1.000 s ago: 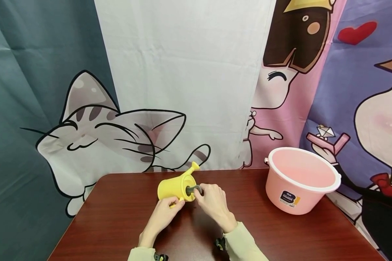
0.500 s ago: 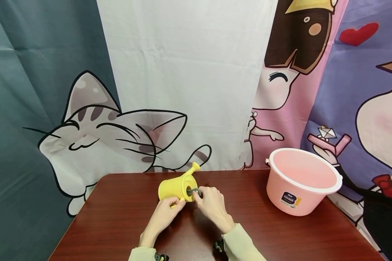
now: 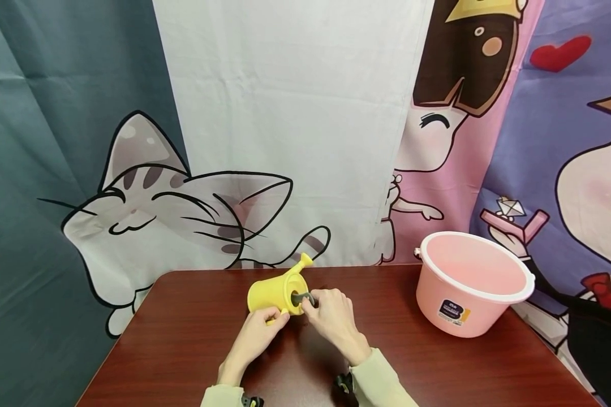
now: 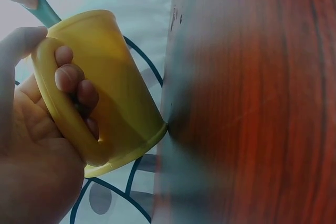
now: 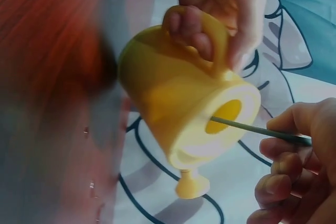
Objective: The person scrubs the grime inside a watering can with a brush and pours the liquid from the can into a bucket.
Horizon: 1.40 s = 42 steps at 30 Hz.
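A yellow watering can (image 3: 270, 294) is tipped over above the brown table, its round opening facing right and its spout pointing up and away. My left hand (image 3: 257, 333) grips the can by its handle (image 4: 63, 103), fingers passing through the loop. In the right wrist view, my right hand (image 5: 302, 166) pinches a thin dark grey-green tool (image 5: 252, 128) between thumb and fingers. The tool's far end goes into the can's opening (image 5: 226, 116) and is hidden inside, so its kind cannot be told. Whether the can touches the tabletop is unclear.
A pink bucket (image 3: 458, 308) with a white rim stands at the table's right rear. Behind the table (image 3: 183, 339) hang printed cloths (image 3: 295, 113) with cartoon figures. Small drops (image 5: 92, 184) lie on the tabletop near the can.
The right hand and tool have shifted slightly at the can's opening, the tool's angle changing a little. The left hand and can stay nearly in place; the head view has drifted slightly.
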Each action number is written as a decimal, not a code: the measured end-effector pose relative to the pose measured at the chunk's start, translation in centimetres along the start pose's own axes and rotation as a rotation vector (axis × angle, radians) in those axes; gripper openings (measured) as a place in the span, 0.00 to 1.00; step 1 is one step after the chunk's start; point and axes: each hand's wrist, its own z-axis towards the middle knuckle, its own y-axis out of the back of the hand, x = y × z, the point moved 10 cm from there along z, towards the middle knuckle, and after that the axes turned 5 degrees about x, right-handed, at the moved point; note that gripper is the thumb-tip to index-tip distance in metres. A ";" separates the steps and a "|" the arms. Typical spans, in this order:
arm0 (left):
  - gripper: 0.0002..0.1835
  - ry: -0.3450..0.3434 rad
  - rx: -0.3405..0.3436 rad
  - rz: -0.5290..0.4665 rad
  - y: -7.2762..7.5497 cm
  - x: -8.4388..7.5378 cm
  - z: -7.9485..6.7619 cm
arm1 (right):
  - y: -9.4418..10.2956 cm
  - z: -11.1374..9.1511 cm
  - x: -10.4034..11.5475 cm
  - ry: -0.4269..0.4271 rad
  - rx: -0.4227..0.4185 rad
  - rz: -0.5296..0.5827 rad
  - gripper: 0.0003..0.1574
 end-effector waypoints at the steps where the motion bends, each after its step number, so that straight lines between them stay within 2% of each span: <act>1: 0.20 0.000 0.000 0.000 0.0 0.0 0.0 | 0.2 0.0 0.1 0.001 -0.006 0.003 0.25; 6: 0.20 0.004 -0.003 -0.009 0.0 0.0 0.0 | 1.0 0.1 0.4 0.012 -0.017 0.009 0.24; 11: 0.20 0.003 -0.011 0.002 0.0 0.0 -0.1 | 1.0 0.1 0.5 0.011 -0.012 0.020 0.25; 18: 0.20 -0.012 -0.031 0.013 0.2 0.0 -0.1 | -0.3 0.1 -0.1 -0.001 0.015 0.018 0.26; 30: 0.19 -0.007 -0.024 0.019 0.1 -0.2 0.0 | -2.8 -0.2 -2.0 -0.055 0.081 0.018 0.28; 42: 0.20 -0.002 -0.014 0.004 0.1 -0.2 -0.2 | -0.7 0.0 -1.4 -0.006 -0.004 0.098 0.26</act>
